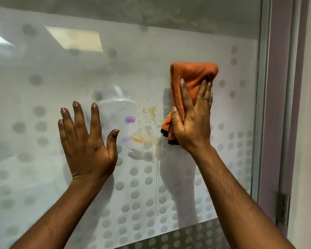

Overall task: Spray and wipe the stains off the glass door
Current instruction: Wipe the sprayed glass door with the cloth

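The frosted glass door (43,87) with grey dots fills the view. Orange-brown stains (145,137) and purple marks (130,120) sit at its middle, wet with spray, and a drip (157,186) runs down below them. My right hand (192,121) presses a folded orange cloth (190,76) flat against the glass just right of the stains. My left hand (86,141) lies flat on the glass to the left of the stains, fingers spread, holding nothing. No spray bottle is in view.
The door's metal frame (264,105) runs down the right side, with a purple jamb (276,123) and a hinge (283,209) beyond it. Ceiling lights reflect in the upper left of the glass.
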{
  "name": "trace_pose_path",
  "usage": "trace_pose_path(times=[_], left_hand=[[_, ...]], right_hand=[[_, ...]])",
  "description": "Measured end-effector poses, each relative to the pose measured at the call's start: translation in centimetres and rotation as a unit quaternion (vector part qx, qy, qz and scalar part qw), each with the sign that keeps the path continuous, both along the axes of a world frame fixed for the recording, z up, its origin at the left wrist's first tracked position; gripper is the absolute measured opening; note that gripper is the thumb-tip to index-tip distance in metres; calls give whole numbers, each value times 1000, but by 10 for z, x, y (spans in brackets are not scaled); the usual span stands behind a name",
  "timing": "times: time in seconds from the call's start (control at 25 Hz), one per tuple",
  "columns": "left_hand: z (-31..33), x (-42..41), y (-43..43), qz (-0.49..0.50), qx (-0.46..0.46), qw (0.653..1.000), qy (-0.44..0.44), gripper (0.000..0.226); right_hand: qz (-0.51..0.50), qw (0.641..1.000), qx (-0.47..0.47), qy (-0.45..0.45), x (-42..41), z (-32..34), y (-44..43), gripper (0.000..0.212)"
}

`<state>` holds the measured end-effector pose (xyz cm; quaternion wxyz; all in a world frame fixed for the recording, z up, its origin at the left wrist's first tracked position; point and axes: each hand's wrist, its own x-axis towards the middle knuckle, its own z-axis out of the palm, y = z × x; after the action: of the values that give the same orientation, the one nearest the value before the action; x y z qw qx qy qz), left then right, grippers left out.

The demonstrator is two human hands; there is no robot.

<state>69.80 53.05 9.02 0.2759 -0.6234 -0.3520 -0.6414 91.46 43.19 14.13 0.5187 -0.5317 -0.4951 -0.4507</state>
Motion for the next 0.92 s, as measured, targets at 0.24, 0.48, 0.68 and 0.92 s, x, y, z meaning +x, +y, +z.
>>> trace_pose_path(times=[0.24, 0.48, 0.68, 0.92], left_hand=[[0, -8, 3, 15, 2, 999, 34, 76], [-3, -38, 18, -18, 30, 998, 45, 75], [-9, -60, 31, -34, 11, 999, 9, 71], [-13, -62, 48, -51, 22, 998, -5, 67]], right_hand=[[-5, 995, -46, -89, -16, 0, -1, 69], [10, 987, -23, -159, -60, -19, 10, 60], [7, 989, -39, -145, -100, -40, 22, 58], [23, 988, -33, -151, -117, -59, 31, 35]])
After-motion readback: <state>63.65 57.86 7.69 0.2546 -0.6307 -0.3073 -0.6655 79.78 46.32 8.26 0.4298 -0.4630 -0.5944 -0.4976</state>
